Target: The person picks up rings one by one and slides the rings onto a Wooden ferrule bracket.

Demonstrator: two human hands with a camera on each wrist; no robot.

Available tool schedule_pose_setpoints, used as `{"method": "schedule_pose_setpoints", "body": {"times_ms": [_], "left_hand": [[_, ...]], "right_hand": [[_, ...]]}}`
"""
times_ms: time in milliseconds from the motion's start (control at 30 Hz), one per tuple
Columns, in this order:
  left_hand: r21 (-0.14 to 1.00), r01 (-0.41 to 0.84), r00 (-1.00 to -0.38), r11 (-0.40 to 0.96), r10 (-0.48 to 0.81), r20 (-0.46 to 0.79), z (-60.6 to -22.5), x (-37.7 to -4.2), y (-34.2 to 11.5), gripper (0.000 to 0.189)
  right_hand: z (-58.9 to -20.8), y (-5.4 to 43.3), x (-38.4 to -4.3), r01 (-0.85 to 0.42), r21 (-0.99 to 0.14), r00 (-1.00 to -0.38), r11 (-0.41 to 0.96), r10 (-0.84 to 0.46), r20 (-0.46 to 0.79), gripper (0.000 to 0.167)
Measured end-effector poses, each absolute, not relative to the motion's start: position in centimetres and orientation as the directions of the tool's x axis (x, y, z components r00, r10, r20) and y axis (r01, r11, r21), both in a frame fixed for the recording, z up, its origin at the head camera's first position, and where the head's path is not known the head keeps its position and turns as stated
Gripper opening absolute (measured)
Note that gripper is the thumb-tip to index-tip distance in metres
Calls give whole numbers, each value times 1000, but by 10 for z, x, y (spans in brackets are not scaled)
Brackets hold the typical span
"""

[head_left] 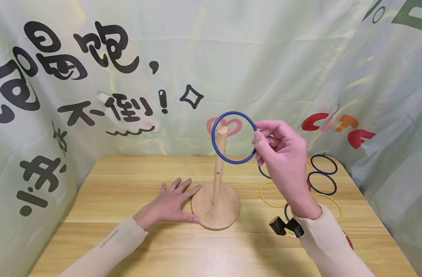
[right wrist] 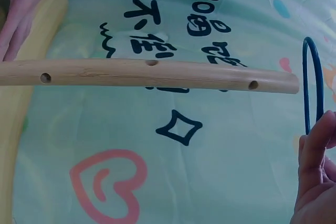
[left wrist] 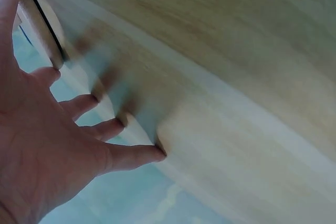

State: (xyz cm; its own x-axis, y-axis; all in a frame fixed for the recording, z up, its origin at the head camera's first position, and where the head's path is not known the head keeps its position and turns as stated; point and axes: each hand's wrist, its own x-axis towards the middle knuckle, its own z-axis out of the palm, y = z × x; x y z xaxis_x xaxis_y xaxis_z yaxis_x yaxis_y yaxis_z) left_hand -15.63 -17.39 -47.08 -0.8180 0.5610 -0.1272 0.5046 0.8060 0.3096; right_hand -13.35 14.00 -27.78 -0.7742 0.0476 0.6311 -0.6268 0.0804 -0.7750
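Observation:
My right hand (head_left: 283, 157) pinches a blue ring (head_left: 213, 138) by its right side, between thumb and fingertips. In the head view the ring overlaps the top of a round wooden post (head_left: 218, 165). The right wrist view shows the blue ring (right wrist: 306, 93) just past the post's free end, edge-on. That post rises from a round wooden base (head_left: 204, 207) on the table. At the base's left edge my left hand (head_left: 173, 204) lies with spread fingers, thumb and index fingertip right at the rim. The left wrist view shows this hand (left wrist: 47, 135) with fingertips on the tabletop.
Several rings lie on the table at the right, among them a yellow ring (head_left: 261, 196) and a blue ring (head_left: 336, 165); my right arm partly hides them. A black device (head_left: 277, 226) sits at my right wrist. A printed curtain (head_left: 266, 57) surrounds the wooden table (head_left: 197, 254).

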Motion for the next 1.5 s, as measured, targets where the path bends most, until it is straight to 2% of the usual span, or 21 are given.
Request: {"method": "schedule_pose_setpoints", "body": {"times_ms": [367,667,867,967,1100,1300,1500], "left_hand": [[277,497,-819,822,550,-162,-470,-160,-173,113],[270,509,-813,817,560,-159,-466,-158,-173,113],[265,521,-805,811,570,-164,-465,-159,-173,113],[256,527,-802,810,574,-166,-465,-159,-172,113],[251,531,-802,810,576,-162,-466,-158,-172,112],[259,526,-803,810,573,-164,-466,-158,-172,112],[287,508,-802,812,568,-188,-463,-158,-172,113]], "right_hand": [[-319,132,-151,-518,-842,-848,151,36,529,15],[-363,124,-149,-409,-874,-903,263,18,429,15],[-399,121,-147,-282,-918,-957,279,-18,289,17],[-417,122,-149,-223,-915,-975,336,-60,216,18],[-437,122,-151,-159,-888,-986,431,-113,122,18],[-459,120,-157,-44,-906,-985,421,-171,-31,18],[-471,120,-160,-22,-888,-977,460,-197,-78,18]]}}
